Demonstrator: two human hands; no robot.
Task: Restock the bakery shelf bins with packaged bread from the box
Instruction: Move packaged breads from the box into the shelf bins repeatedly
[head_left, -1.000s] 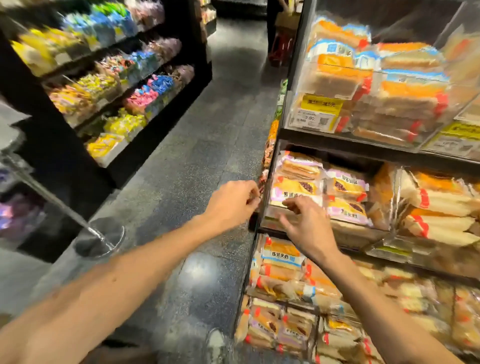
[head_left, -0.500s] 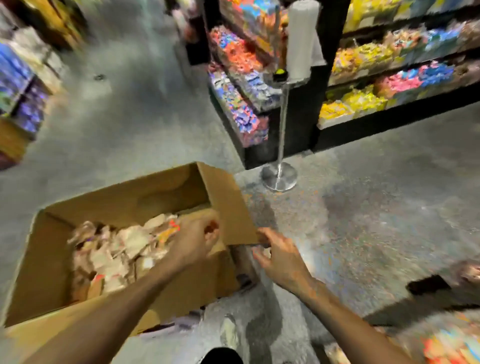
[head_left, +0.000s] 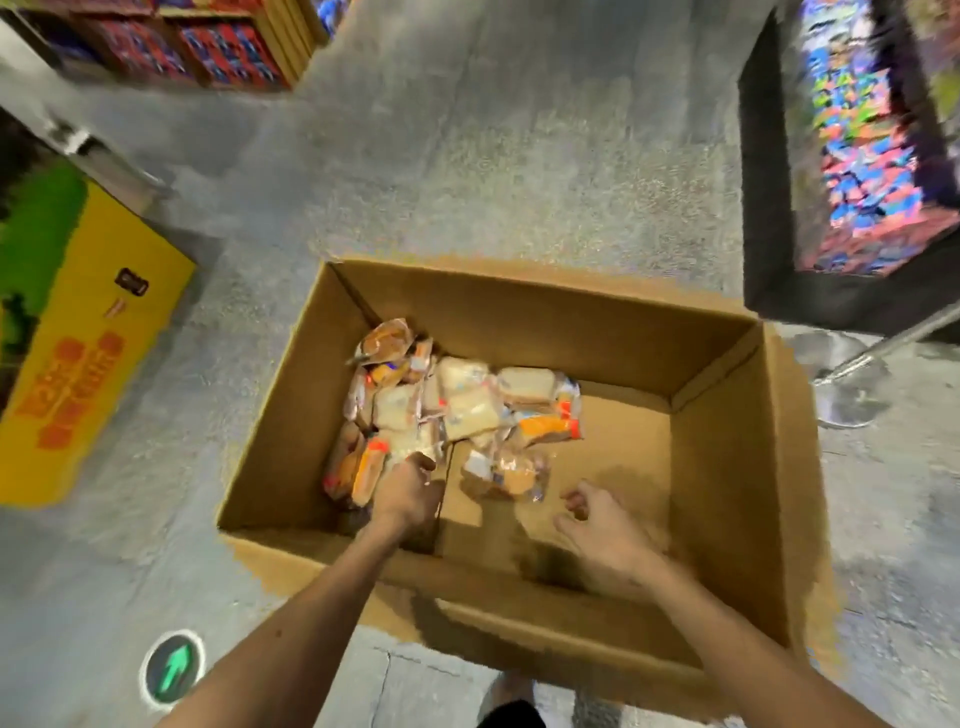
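A large open cardboard box (head_left: 519, 296) stands on the floor in front of me. Several clear-wrapped bread packages (head_left: 467, 400) with orange labels lie heaped in its left half; the right half of the box floor is bare. My left hand (head_left: 408, 493) reaches down into the near edge of the heap, its fingers curled round a wrapped bread package (head_left: 400, 447). Over the bare cardboard to the right hovers my right hand (head_left: 602, 525), fingers loosely bent and holding nothing. A single package (head_left: 511, 475) lies between the two hands.
A yellow carton (head_left: 93, 332) sits on the floor to the left. At the right stands a black shelf of colourful sweets (head_left: 872, 156), with a metal stand base (head_left: 852, 395) beside the box. A green arrow marker (head_left: 174, 673) is on the grey floor.
I have turned from the bakery shelf to the box on the floor. Both hands have gone from the box edge down inside it, the left one onto the bread heap.
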